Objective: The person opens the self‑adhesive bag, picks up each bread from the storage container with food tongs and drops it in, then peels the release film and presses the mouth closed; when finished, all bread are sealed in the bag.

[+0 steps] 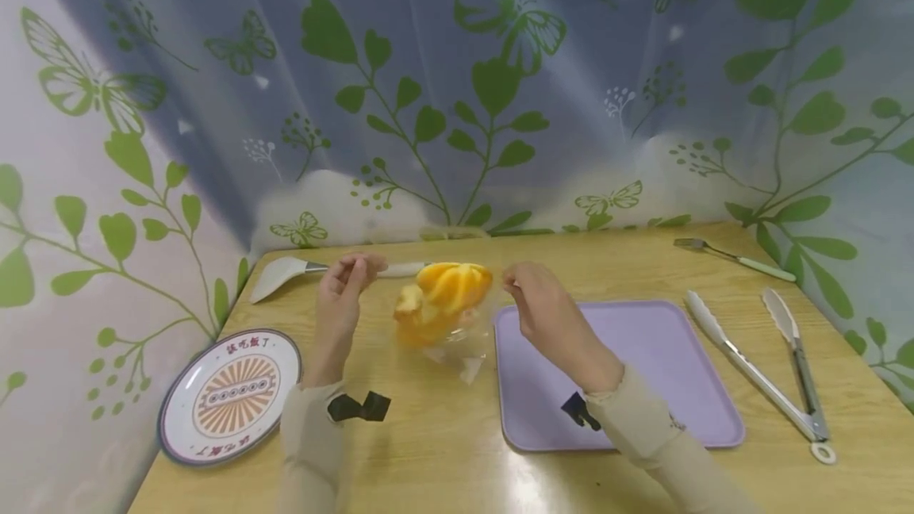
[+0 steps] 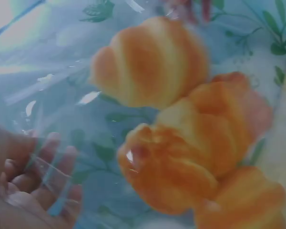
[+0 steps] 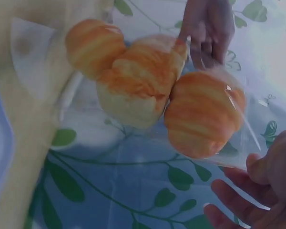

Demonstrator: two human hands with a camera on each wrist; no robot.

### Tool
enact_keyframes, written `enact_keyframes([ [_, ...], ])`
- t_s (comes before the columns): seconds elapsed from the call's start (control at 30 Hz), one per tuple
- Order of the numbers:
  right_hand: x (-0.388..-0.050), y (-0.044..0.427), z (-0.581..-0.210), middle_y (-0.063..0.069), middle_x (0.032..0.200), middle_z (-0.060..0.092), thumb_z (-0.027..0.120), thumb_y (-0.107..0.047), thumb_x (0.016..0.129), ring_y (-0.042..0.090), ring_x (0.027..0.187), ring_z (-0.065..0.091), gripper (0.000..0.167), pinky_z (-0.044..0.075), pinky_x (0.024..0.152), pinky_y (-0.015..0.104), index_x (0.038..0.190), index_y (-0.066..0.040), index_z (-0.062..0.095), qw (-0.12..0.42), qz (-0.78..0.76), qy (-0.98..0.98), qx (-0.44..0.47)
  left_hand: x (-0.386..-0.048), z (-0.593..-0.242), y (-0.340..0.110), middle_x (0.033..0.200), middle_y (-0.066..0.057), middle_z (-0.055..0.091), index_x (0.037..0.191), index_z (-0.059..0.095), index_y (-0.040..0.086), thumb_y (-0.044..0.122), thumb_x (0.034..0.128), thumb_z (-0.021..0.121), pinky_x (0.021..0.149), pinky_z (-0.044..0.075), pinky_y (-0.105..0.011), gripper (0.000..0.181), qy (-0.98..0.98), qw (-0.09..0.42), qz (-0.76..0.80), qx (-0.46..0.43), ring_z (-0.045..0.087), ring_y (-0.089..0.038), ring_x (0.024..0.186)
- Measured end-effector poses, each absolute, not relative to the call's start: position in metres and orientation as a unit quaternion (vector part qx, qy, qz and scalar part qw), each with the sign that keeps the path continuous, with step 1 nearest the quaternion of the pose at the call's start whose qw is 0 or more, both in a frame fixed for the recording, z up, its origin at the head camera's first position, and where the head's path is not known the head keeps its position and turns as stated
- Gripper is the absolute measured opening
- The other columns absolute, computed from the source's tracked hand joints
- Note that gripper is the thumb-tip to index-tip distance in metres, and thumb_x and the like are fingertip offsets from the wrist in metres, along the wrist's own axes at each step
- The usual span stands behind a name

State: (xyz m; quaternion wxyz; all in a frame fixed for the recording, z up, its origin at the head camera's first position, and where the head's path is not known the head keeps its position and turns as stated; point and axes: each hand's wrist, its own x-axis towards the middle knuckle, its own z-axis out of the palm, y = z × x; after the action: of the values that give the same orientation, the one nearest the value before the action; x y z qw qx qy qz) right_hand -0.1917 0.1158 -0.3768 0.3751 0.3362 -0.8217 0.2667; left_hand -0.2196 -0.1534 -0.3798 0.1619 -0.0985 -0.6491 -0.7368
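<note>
A clear plastic bag holding several orange-yellow bread rolls hangs between the two hands above the table. My left hand pinches the bag's film on the left, and in the left wrist view the film runs across the fingers of that hand. My right hand pinches the other side, and in the right wrist view thumb and forefinger of that hand grip the film's edge. The rolls lie inside, one beside another, seen through the film.
A patterned plate lies at the left. The purple tray is right of the bag, under the right forearm. Metal tongs and a fork lie at the right. A white-headed utensil lies behind the left hand.
</note>
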Motion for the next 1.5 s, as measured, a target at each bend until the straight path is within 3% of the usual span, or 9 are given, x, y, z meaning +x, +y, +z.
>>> enact_keyframes([
  [0.13,-0.201,0.116,-0.371,0.018,0.088,0.061,0.062,0.012,0.087,0.030,0.081,0.060,0.012,0.055,0.073,0.038,0.094,0.006,0.054,0.376,0.261,-0.824,0.334,-0.214,-0.395,-0.147,0.093,0.015,0.072,0.095,0.062,0.019,0.014,0.1026,0.049,0.092,0.051,-0.017,0.016,-0.617,0.185,-0.758,-0.104,0.066,0.000,0.093],
  [0.4,-0.205,0.112,-0.389,0.020,0.097,0.064,0.060,0.007,0.091,0.032,0.092,0.063,0.009,0.056,0.082,0.042,0.100,0.007,0.058,0.312,0.339,-0.842,0.280,-0.211,-0.419,-0.133,0.093,0.014,0.071,0.101,0.059,0.011,0.013,0.1031,0.048,0.090,0.052,-0.017,0.012,-0.600,0.217,-0.762,-0.108,0.066,-0.001,0.091],
  [0.67,-0.204,0.111,-0.406,0.019,0.098,0.069,0.062,0.008,0.089,0.032,0.089,0.066,0.046,0.057,0.082,0.046,0.131,0.006,0.044,0.238,0.497,-0.811,0.194,-0.212,-0.421,-0.130,0.093,0.012,0.072,0.100,0.059,0.015,0.016,0.1034,0.048,0.087,0.054,-0.018,0.011,-0.574,0.230,-0.777,-0.117,0.066,-0.002,0.089],
  [0.8,-0.201,0.109,-0.409,0.021,0.099,0.069,0.061,0.005,0.091,0.034,0.092,0.067,0.053,0.056,0.086,0.046,0.139,0.003,0.038,0.205,0.541,-0.802,0.147,-0.211,-0.419,-0.130,0.092,0.012,0.072,0.100,0.059,0.015,0.018,0.1033,0.049,0.089,0.054,-0.020,0.011,-0.579,0.220,-0.779,-0.100,0.067,-0.003,0.090],
  [1.07,-0.209,0.092,-0.369,0.023,0.104,0.065,0.059,0.004,0.093,0.025,0.096,0.063,0.038,0.053,0.090,0.026,0.127,0.007,0.044,0.251,0.601,-0.739,0.171,-0.210,-0.409,-0.131,0.091,0.007,0.073,0.098,0.060,0.012,0.019,0.1014,0.053,0.090,0.054,-0.020,0.010,-0.503,0.291,-0.808,-0.096,0.070,-0.006,0.090],
  [1.3,-0.210,0.075,-0.364,0.020,0.106,0.067,0.062,-0.002,0.094,0.030,0.097,0.064,0.026,0.054,0.091,0.040,0.118,0.003,0.054,0.208,0.588,-0.760,0.180,-0.201,-0.434,-0.127,0.089,0.010,0.070,0.101,0.052,0.015,0.021,0.1044,0.045,0.085,0.055,-0.018,0.009,-0.513,0.278,-0.811,-0.044,0.067,-0.004,0.084],
  [1.5,-0.209,0.074,-0.377,0.017,0.104,0.069,0.066,-0.010,0.092,0.029,0.096,0.065,0.029,0.055,0.090,0.042,0.119,0.002,0.063,0.175,0.566,-0.789,0.164,-0.200,-0.439,-0.126,0.087,0.006,0.072,0.104,0.049,0.015,0.022,0.1048,0.043,0.086,0.057,-0.024,0.009,-0.498,0.266,-0.823,-0.058,0.070,-0.008,0.086],
])
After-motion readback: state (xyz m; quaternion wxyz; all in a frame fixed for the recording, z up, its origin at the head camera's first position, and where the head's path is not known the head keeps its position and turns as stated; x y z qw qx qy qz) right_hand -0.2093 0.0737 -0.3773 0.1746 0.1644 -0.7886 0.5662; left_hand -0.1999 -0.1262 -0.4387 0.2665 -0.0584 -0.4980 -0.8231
